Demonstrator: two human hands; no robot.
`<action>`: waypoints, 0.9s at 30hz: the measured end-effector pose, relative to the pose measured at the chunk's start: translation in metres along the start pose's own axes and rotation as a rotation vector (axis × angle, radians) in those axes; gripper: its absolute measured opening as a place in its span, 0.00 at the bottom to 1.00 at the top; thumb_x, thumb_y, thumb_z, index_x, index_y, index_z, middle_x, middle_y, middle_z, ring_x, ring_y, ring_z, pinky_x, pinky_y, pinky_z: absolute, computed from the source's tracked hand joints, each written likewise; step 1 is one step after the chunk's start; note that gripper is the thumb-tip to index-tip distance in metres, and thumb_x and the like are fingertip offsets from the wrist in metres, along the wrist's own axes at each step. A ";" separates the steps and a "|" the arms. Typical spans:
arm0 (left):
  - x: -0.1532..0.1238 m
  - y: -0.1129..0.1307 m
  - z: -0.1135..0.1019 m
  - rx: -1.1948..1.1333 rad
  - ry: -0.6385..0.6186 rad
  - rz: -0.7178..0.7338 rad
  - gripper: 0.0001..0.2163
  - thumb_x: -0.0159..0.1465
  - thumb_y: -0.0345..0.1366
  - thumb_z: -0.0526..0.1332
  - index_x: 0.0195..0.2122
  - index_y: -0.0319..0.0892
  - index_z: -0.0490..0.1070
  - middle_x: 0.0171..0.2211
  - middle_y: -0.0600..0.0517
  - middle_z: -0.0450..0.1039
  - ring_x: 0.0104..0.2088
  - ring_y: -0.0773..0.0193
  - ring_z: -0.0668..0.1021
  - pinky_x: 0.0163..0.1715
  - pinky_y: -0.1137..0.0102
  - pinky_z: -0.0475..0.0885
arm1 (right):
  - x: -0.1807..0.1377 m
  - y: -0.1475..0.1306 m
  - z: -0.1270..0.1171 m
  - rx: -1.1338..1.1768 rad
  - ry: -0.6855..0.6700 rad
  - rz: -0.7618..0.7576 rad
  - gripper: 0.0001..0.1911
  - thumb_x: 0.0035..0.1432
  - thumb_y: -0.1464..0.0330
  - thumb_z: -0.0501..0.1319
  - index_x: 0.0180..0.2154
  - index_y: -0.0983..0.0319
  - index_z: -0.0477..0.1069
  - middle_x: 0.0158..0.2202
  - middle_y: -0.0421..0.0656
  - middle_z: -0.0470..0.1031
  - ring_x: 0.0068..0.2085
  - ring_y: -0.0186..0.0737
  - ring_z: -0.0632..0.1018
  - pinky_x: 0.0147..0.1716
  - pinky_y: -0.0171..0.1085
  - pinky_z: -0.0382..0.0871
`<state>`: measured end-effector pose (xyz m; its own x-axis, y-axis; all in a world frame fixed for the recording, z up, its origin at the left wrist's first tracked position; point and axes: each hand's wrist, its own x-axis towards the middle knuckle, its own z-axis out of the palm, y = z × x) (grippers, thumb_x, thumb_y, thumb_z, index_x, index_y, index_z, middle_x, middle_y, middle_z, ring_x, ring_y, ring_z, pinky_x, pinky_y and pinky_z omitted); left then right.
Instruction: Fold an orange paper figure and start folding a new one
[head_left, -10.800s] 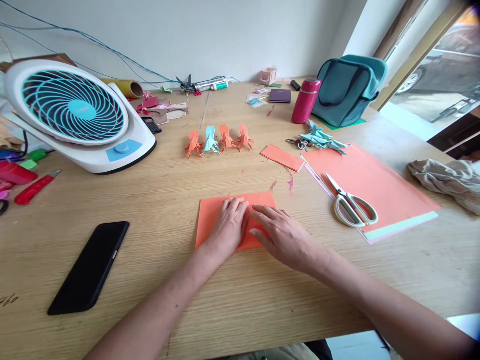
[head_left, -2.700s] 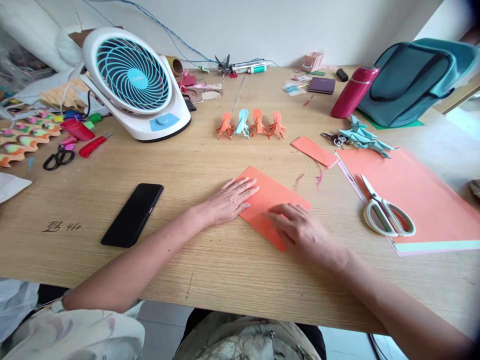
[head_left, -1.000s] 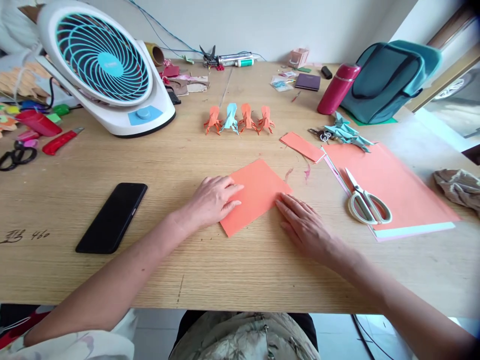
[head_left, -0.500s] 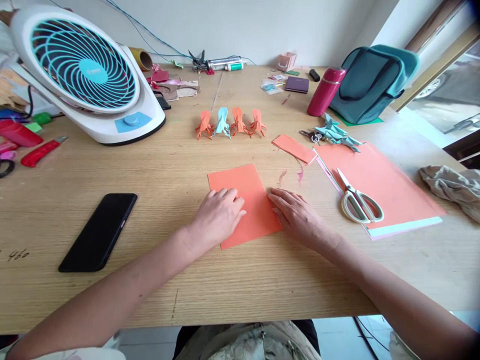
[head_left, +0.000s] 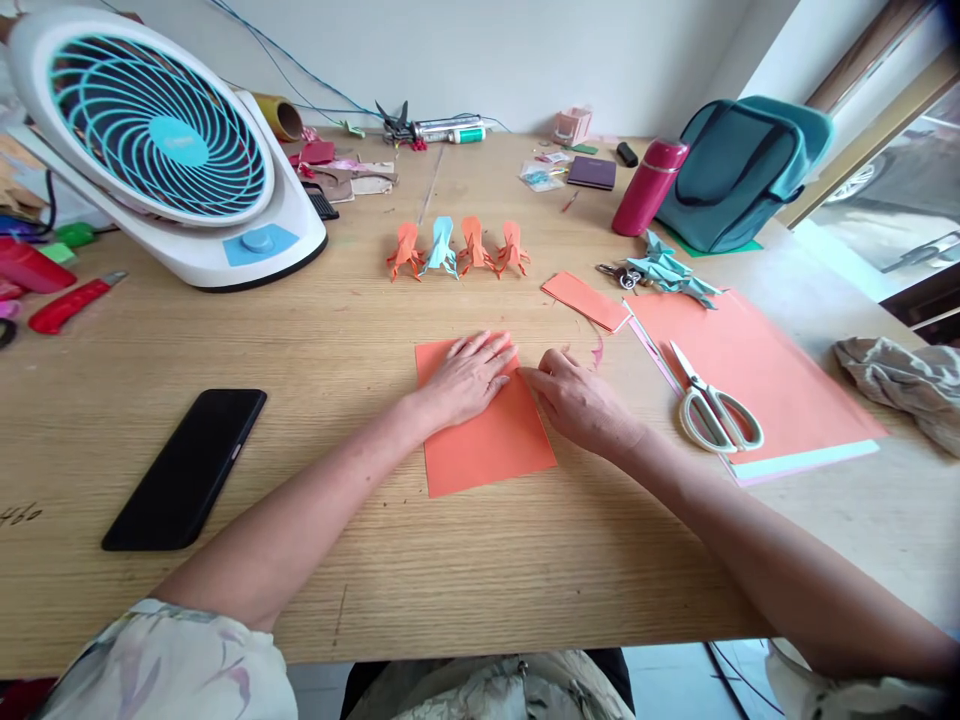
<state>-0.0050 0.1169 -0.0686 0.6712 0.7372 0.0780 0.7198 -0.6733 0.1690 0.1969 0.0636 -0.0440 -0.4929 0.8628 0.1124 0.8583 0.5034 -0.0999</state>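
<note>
An orange sheet of paper [head_left: 491, 450] lies on the table in front of me, with what looks like a fold along its right edge. My left hand [head_left: 472, 378] rests flat on its upper part, fingers stretched out and spread a little. At the right edge is my right hand [head_left: 574, 395], its fingers curled in and its fingertips at the paper's edge. The undersides of those fingers are hidden. Beyond the sheet stand several small folded paper figures, among them an orange one [head_left: 472, 245] and a light blue one [head_left: 441, 245].
Scissors [head_left: 716, 405] lie on a stack of large coloured sheets [head_left: 795, 390] at right. Nearby are a folded orange strip [head_left: 583, 300], blue paper figures [head_left: 671, 268], a pink bottle [head_left: 651, 188] and a teal bag [head_left: 739, 180]. A phone [head_left: 187, 468] and a fan [head_left: 180, 140] are left.
My left hand has opened out from a curled pose and slid up and right on the paper. My right hand has curled its fingers and shifted slightly up along the right edge.
</note>
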 end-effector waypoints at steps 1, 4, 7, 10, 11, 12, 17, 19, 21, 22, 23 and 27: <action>0.000 0.000 -0.001 0.002 -0.006 -0.001 0.24 0.74 0.42 0.42 0.68 0.43 0.56 0.71 0.48 0.51 0.70 0.49 0.54 0.66 0.54 0.51 | 0.000 0.000 0.001 -0.003 -0.002 -0.002 0.15 0.70 0.72 0.48 0.46 0.63 0.73 0.42 0.52 0.69 0.44 0.47 0.71 0.43 0.41 0.68; 0.000 0.001 -0.004 0.003 -0.031 -0.006 0.24 0.74 0.42 0.42 0.69 0.42 0.56 0.72 0.48 0.50 0.70 0.48 0.53 0.66 0.54 0.51 | -0.006 -0.004 0.002 -0.001 0.002 -0.014 0.15 0.69 0.72 0.49 0.45 0.63 0.73 0.41 0.52 0.68 0.44 0.47 0.70 0.43 0.41 0.68; 0.000 0.002 -0.006 -0.002 -0.047 -0.008 0.24 0.74 0.42 0.42 0.69 0.42 0.55 0.72 0.48 0.50 0.71 0.48 0.52 0.67 0.53 0.51 | -0.017 -0.007 0.001 0.029 0.021 -0.035 0.14 0.69 0.73 0.50 0.44 0.63 0.73 0.42 0.52 0.68 0.42 0.47 0.70 0.43 0.42 0.68; 0.000 0.002 -0.007 -0.004 -0.057 -0.010 0.25 0.73 0.41 0.42 0.69 0.41 0.54 0.72 0.48 0.49 0.71 0.48 0.52 0.67 0.54 0.50 | -0.030 -0.010 0.000 0.060 0.046 -0.049 0.13 0.68 0.73 0.50 0.45 0.63 0.73 0.40 0.51 0.68 0.41 0.46 0.70 0.43 0.42 0.69; 0.000 0.002 -0.006 -0.004 -0.060 -0.012 0.25 0.73 0.41 0.42 0.70 0.41 0.54 0.72 0.48 0.49 0.71 0.48 0.52 0.67 0.54 0.50 | -0.033 -0.011 -0.001 0.070 0.052 -0.051 0.13 0.68 0.73 0.50 0.45 0.63 0.73 0.40 0.51 0.68 0.41 0.46 0.70 0.43 0.42 0.69; 0.000 0.002 -0.006 -0.006 -0.062 -0.014 0.25 0.73 0.41 0.42 0.70 0.42 0.54 0.72 0.49 0.48 0.71 0.49 0.51 0.67 0.53 0.49 | -0.037 -0.012 -0.002 0.081 0.054 -0.053 0.13 0.68 0.73 0.51 0.45 0.63 0.73 0.39 0.51 0.68 0.41 0.46 0.70 0.42 0.42 0.69; 0.000 0.000 -0.004 -0.010 -0.068 -0.020 0.25 0.73 0.42 0.41 0.70 0.44 0.52 0.73 0.50 0.47 0.71 0.50 0.50 0.67 0.53 0.48 | -0.054 -0.016 -0.005 0.100 0.053 -0.056 0.12 0.66 0.75 0.51 0.43 0.62 0.72 0.41 0.51 0.69 0.41 0.46 0.71 0.41 0.42 0.70; 0.001 0.000 -0.004 -0.006 -0.073 -0.020 0.25 0.73 0.42 0.41 0.70 0.43 0.52 0.73 0.50 0.46 0.71 0.49 0.50 0.68 0.54 0.48 | -0.060 -0.019 -0.007 0.109 0.046 -0.055 0.12 0.66 0.77 0.51 0.44 0.62 0.72 0.41 0.51 0.69 0.42 0.46 0.71 0.41 0.42 0.71; 0.000 0.001 -0.005 -0.005 -0.078 -0.017 0.25 0.73 0.41 0.41 0.70 0.43 0.52 0.73 0.50 0.47 0.71 0.49 0.50 0.68 0.54 0.48 | -0.066 -0.021 -0.009 0.122 0.032 -0.060 0.14 0.66 0.77 0.51 0.46 0.62 0.72 0.42 0.51 0.69 0.42 0.46 0.71 0.42 0.42 0.71; 0.000 0.001 -0.006 -0.007 -0.078 -0.016 0.25 0.73 0.41 0.41 0.70 0.43 0.52 0.73 0.50 0.47 0.71 0.50 0.50 0.68 0.54 0.48 | -0.069 -0.022 -0.010 0.128 0.026 -0.061 0.14 0.66 0.77 0.51 0.47 0.62 0.72 0.42 0.51 0.69 0.43 0.46 0.71 0.42 0.43 0.72; 0.001 0.001 -0.006 -0.008 -0.078 -0.016 0.25 0.73 0.41 0.42 0.70 0.43 0.52 0.72 0.50 0.47 0.71 0.50 0.50 0.68 0.55 0.48 | -0.072 -0.023 -0.011 0.136 0.018 -0.060 0.14 0.66 0.77 0.51 0.47 0.61 0.71 0.42 0.51 0.69 0.43 0.46 0.71 0.42 0.43 0.72; 0.001 0.001 -0.006 -0.011 -0.068 -0.011 0.25 0.73 0.41 0.42 0.70 0.42 0.54 0.72 0.49 0.49 0.71 0.50 0.51 0.68 0.55 0.48 | -0.084 -0.027 -0.013 0.171 -0.013 -0.046 0.16 0.65 0.79 0.50 0.47 0.61 0.71 0.44 0.52 0.69 0.44 0.47 0.72 0.44 0.45 0.73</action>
<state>-0.0050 0.1176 -0.0622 0.6737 0.7390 0.0092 0.7258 -0.6639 0.1802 0.2168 -0.0228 -0.0376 -0.5339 0.8385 0.1085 0.7983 0.5422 -0.2620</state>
